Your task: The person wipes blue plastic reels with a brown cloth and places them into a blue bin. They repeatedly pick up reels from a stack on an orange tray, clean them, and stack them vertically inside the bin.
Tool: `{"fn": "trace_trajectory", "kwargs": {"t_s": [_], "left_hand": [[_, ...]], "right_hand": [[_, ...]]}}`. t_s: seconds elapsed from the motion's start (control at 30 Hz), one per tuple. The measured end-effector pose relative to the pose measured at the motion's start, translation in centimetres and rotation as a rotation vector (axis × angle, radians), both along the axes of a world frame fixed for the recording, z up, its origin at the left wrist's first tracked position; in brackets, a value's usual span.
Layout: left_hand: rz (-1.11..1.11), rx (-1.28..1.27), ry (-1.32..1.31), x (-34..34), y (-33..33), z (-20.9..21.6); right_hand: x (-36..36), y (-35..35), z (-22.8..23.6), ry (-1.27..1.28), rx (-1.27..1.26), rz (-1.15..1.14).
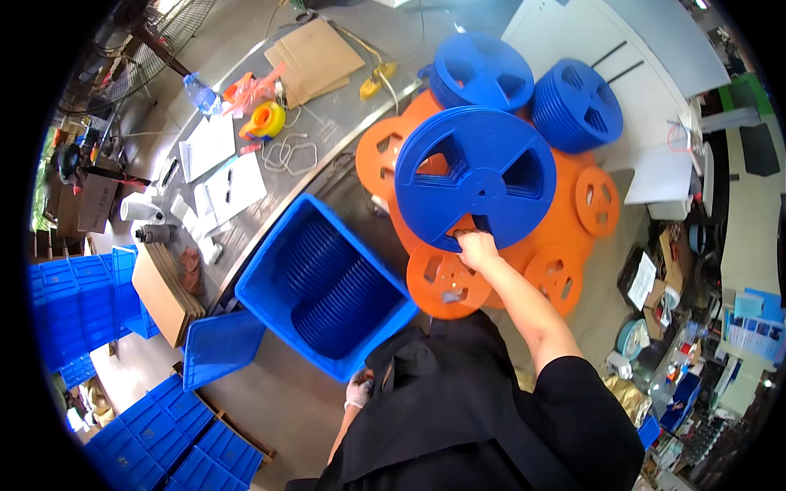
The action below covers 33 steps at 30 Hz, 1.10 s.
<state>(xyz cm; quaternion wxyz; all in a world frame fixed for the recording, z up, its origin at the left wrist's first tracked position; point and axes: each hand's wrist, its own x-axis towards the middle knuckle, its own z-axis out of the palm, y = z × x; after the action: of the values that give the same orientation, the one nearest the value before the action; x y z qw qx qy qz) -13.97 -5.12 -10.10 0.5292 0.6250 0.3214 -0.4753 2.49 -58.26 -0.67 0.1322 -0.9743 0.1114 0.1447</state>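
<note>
A stack of blue plastic reels (481, 193) with cut-out windows sits on an orange rotary stand (565, 188). My right hand (476, 248) is closed on the near edge of this stack, fingers reaching into a window; how many reels it grips is hidden. To the left stands an open blue bin (274, 299) holding two rows of blue reels (336, 303) on edge. My left hand (358, 386), in a pale glove, is low beside the bin's near corner with its fingers curled. Whatever it may hold is hidden by the apron and bin.
Two more blue reel stacks (483, 69) (577, 102) stand behind on the orange stand. A metal table (319, 123) at the left carries papers, yellow tape (264, 121), a bottle and cardboard (315, 57). A blue lid (219, 350) leans beside the bin; blue crates (155, 425) stand lower left.
</note>
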Motion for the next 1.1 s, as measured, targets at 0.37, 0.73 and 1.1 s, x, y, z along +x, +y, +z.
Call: {"fn": "trace_trajectory", "kwargs": {"t_s": [0.37, 0.73, 1.1], "left_hand": [[0.407, -0.188, -0.096, -2.9, 9.5, 2.4], [0.448, -0.218, 0.077, 0.6, 7.5, 7.0], [0.450, -0.300, 0.191, 2.2, 2.1, 9.9]], "right_hand": [[-13.4, 13.7, -7.2, 0.238, 0.090, -0.053], [-14.4, 14.8, -10.5, 0.366, 0.122, -0.110], [-11.1, 11.7, -7.3, 0.807, 0.408, 0.100]]}}
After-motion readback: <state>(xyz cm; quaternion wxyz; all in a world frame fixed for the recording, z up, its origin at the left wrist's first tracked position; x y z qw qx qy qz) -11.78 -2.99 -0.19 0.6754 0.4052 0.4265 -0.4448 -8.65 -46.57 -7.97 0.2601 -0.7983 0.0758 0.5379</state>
